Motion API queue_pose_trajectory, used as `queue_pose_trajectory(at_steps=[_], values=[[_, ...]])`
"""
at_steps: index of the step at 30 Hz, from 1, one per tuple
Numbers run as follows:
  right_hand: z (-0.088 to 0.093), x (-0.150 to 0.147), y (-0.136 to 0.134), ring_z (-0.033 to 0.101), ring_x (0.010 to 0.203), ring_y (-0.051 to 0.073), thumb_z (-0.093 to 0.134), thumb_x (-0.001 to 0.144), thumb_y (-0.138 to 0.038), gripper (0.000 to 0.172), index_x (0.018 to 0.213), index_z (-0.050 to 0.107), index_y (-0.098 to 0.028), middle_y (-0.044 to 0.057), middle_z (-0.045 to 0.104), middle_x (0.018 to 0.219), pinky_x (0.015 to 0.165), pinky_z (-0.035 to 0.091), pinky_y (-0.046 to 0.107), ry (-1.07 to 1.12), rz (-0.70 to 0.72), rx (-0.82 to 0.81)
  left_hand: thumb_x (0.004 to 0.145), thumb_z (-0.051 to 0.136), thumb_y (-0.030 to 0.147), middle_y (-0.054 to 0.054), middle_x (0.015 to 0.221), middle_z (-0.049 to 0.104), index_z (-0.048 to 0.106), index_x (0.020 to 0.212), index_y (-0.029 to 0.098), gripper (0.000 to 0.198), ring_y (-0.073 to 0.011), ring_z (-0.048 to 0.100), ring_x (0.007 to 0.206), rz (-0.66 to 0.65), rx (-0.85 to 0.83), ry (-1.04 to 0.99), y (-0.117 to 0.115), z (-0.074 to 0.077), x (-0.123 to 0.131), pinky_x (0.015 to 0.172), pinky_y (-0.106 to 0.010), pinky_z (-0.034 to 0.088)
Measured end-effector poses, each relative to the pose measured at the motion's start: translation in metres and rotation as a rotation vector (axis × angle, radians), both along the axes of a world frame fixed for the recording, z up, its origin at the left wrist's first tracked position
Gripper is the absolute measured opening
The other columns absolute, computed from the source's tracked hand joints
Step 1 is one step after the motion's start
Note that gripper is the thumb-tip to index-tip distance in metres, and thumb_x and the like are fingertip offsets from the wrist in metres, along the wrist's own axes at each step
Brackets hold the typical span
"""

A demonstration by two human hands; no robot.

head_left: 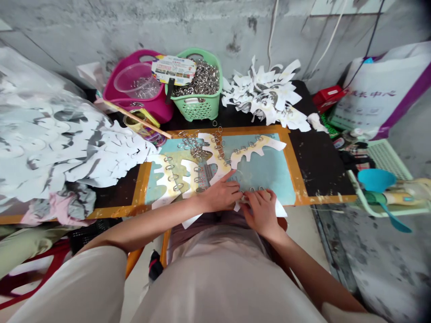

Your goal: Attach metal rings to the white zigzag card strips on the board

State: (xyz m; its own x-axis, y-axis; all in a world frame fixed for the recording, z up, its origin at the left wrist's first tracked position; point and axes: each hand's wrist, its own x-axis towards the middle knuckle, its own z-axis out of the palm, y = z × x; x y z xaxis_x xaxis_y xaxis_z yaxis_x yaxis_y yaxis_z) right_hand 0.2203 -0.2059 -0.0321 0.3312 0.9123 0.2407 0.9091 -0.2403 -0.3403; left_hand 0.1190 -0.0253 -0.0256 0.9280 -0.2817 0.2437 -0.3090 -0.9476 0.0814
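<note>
Your right hand (pixel 263 210) bends its fingers over a white cut piece (pixel 280 209) at the lower middle of the frame, and your left hand (pixel 222 194) meets it there, fingertips just beside the right ones. Whether either grip is pinching the piece or only pressing on it, you cannot tell, since the fingers cover its middle. What you can see of it is plain white, with a smooth pointed end out to the right of your hand and a small bit showing between your hands. Thin metal rings (pixel 261 189) stand just above your right fingers.

Around your hands lie four more cut strips (pixel 251 150), white with pale yellow patches, toothed along one side, metal rings spaced along them. A loose ring heap (pixel 194 144) sits at the centre, on the light blue mat (pixel 271 172) edged in orange tape.

Farther out on the dark bench (pixel 323 166), a green basket (pixel 198 109) full of rings stands at upper centre, beside a magenta basket (pixel 158 110).
</note>
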Motion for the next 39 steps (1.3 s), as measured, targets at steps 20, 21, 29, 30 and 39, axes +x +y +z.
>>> queue_pose_trajectory(at_steps=[20, 21, 29, 30, 39], values=[[-0.008, 0.007, -0.005, 0.052, 0.091, 0.021, 0.048, 0.094, -0.016, 0.014, 0.093, 0.063, -0.018, 0.004, 0.062, 0.08, 0.102, 0.024, 0.045, -0.05, 0.084, -0.005, 0.09, 0.047, 0.012, -0.003, 0.075, 0.06, 0.06, 0.086, 0.017, 0.015, -0.0165, 0.061, 0.085, -0.014, 0.105, -0.059, -0.005, 0.006, -0.005, 0.117, -0.052, 0.025], [-0.008, 0.007, -0.006, 0.053, 0.092, 0.021, 0.049, 0.094, -0.016, 0.014, 0.095, 0.063, -0.018, 0.004, 0.062, 0.08, 0.103, 0.023, 0.046, -0.055, 0.097, -0.002, 0.09, 0.047, 0.011, -0.003, 0.076, 0.061, 0.061, 0.085, 0.017, 0.016, -0.0167, 0.061, 0.087, -0.013, 0.126, -0.077, -0.007, 0.006, -0.006, 0.117, -0.051, 0.027], [-0.003, 0.007, -0.017, 0.057, 0.103, 0.023, 0.054, 0.094, -0.019, 0.024, 0.116, 0.062, -0.023, 0.004, 0.07, 0.104, 0.111, 0.013, 0.054, -0.035, 0.191, 0.02, 0.091, 0.047, 0.009, -0.012, 0.097, 0.07, 0.065, 0.101, 0.01, 0.02, -0.0247, 0.058, 0.117, 0.063, 0.156, -0.116, -0.027, 0.003, -0.029, 0.114, -0.054, 0.03], [-0.002, 0.007, -0.019, 0.056, 0.105, 0.024, 0.054, 0.094, -0.02, 0.026, 0.118, 0.061, -0.023, 0.004, 0.07, 0.109, 0.112, 0.012, 0.055, -0.022, 0.197, 0.022, 0.09, 0.047, 0.009, -0.015, 0.104, 0.069, 0.064, 0.105, 0.008, 0.023, -0.0259, 0.056, 0.12, 0.075, 0.146, -0.085, -0.029, 0.003, -0.033, 0.115, -0.057, 0.027], [0.021, 0.027, -0.005, 0.06, 0.091, 0.02, 0.05, 0.095, -0.026, 0.019, 0.107, 0.064, -0.023, 0.007, 0.066, 0.103, 0.092, 0.04, 0.04, 0.276, -0.084, 0.22, 0.09, 0.046, 0.01, -0.015, 0.124, 0.064, 0.061, 0.119, 0.012, 0.033, -0.0258, 0.045, 0.132, 0.224, -0.012, 0.012, -0.036, -0.006, -0.047, 0.115, -0.064, -0.009]])
